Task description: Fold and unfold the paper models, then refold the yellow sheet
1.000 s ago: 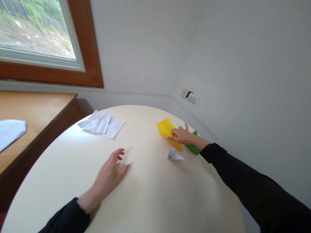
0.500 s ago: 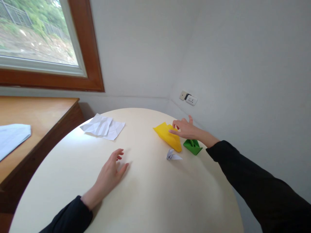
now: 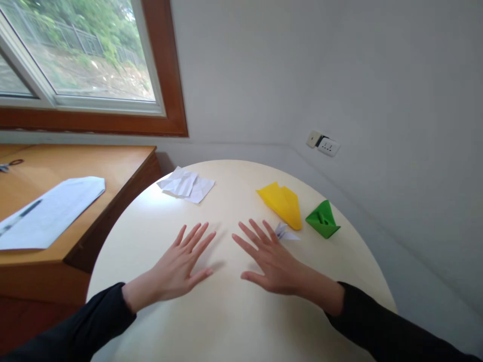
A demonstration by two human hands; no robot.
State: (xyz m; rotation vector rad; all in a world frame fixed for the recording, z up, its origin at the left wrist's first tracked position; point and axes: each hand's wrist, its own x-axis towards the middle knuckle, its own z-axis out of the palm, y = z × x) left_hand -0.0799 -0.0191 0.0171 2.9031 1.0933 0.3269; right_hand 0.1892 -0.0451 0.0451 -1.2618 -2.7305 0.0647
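Fingers spread and palm down, my left hand (image 3: 179,266) is over the round cream table (image 3: 234,322) and holds nothing. My right hand (image 3: 267,261) mirrors it, also empty with its fingers apart. Just beyond the right fingertips is a small white folded-paper piece (image 3: 289,234), partly hidden by that hand. A yellow folded paper (image 3: 283,202) lies behind it. To the right of the yellow one sits a green paper boat (image 3: 323,220). Creased white sheets of paper (image 3: 187,184) lie at the far left of the tabletop, beyond my left hand.
On the left stands a wooden desk (image 3: 124,166), bearing a pale blue-white folded sheet (image 3: 68,201), a pen (image 3: 28,210) and scissors (image 3: 11,165). A wall socket (image 3: 328,146) is on the wall behind the table. The window (image 3: 98,55) has a brown wooden frame.
My right hand has come back from above the yellow paper towards the table's middle, and its fingers have spread. My left hand has flattened and opened out. The view has turned left.
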